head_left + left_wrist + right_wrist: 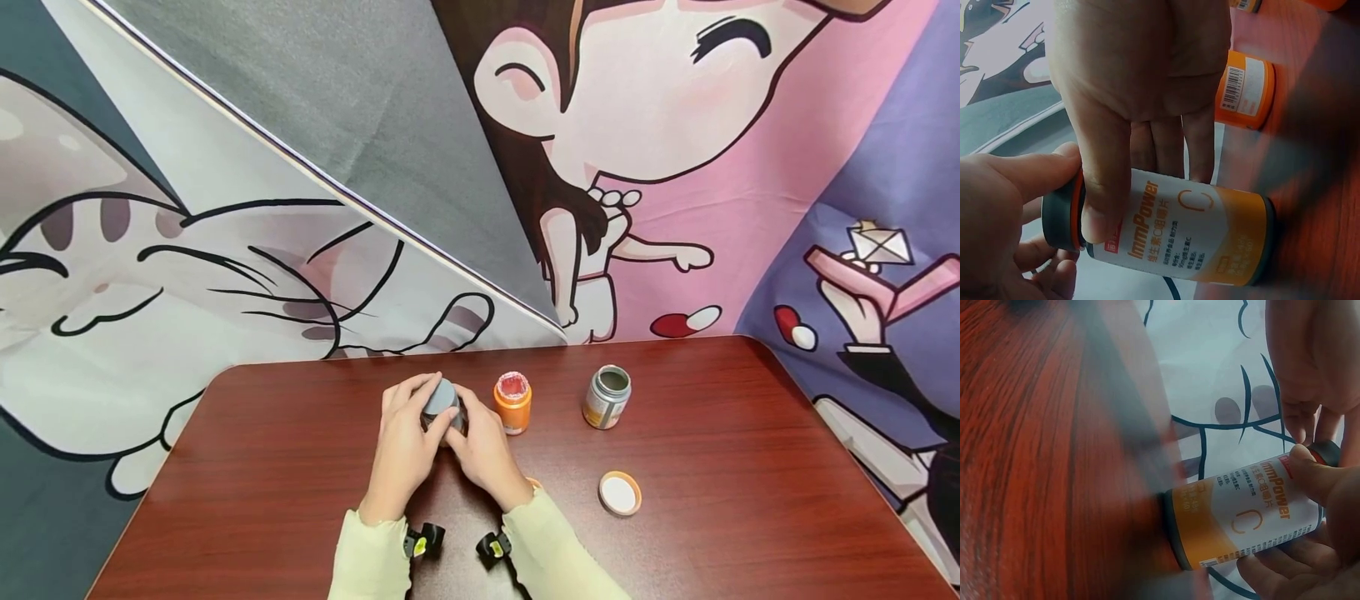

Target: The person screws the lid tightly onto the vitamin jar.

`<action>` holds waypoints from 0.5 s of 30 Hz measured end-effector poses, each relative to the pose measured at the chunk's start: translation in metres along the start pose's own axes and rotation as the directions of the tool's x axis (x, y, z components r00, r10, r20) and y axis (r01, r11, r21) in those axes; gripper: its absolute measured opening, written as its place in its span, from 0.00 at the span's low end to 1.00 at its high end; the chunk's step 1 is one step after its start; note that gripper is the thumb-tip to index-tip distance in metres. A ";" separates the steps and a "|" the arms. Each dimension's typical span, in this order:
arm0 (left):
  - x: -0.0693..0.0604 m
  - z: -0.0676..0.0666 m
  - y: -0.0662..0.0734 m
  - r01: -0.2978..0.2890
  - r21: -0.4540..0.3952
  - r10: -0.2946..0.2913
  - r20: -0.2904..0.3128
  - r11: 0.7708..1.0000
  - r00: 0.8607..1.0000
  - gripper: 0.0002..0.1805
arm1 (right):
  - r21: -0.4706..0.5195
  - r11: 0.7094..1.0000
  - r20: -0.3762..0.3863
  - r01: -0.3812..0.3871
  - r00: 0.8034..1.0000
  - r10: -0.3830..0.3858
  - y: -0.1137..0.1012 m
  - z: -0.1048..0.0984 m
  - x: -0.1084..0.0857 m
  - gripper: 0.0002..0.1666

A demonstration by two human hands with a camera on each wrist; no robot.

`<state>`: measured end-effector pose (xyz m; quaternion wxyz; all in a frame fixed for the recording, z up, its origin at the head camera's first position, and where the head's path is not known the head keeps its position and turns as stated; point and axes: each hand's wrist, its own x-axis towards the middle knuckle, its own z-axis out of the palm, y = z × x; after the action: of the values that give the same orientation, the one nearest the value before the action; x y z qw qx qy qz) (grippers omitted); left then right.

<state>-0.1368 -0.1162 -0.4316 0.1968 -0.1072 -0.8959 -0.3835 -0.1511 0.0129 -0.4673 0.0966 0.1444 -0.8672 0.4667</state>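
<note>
A supplement bottle [1191, 228] with a white and orange label and a dark grey cap [441, 395] stands on the table between both hands. My left hand [405, 437] holds the cap, thumb and fingers curled round its rim. With the right hand [483, 446] I grip the upper body of the bottle, the thumb lying across the label in the right wrist view. A thin orange band shows under the cap [1063, 212] in the left wrist view. The hands hide much of the bottle in the head view.
Right of the hands stands an uncapped orange jar [513, 408], with an uncapped grey jar [606, 400] farther right. An orange-rimmed lid [619, 493] lies white side up on the brown table [720, 467]. Another orange edge [534, 482] peeks out by the right wrist. Printed cloth hangs behind.
</note>
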 end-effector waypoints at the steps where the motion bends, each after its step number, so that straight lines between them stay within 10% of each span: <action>1: 0.000 0.000 0.000 0.008 0.001 -0.008 0.000 1.000 1.000 0.27 | 0.002 1.000 0.001 -0.003 1.000 0.003 0.000 0.000 0.000 0.29; 15: 0.002 0.000 0.002 0.064 0.030 -0.064 -0.011 0.997 0.998 0.28 | 0.023 0.999 0.025 -0.022 0.999 0.022 -0.001 -0.002 0.000 0.31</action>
<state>-0.1375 -0.1149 -0.4290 0.1906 -0.0736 -0.9037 -0.3763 -0.1503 0.0140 -0.4650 0.0791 0.1417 -0.8643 0.4760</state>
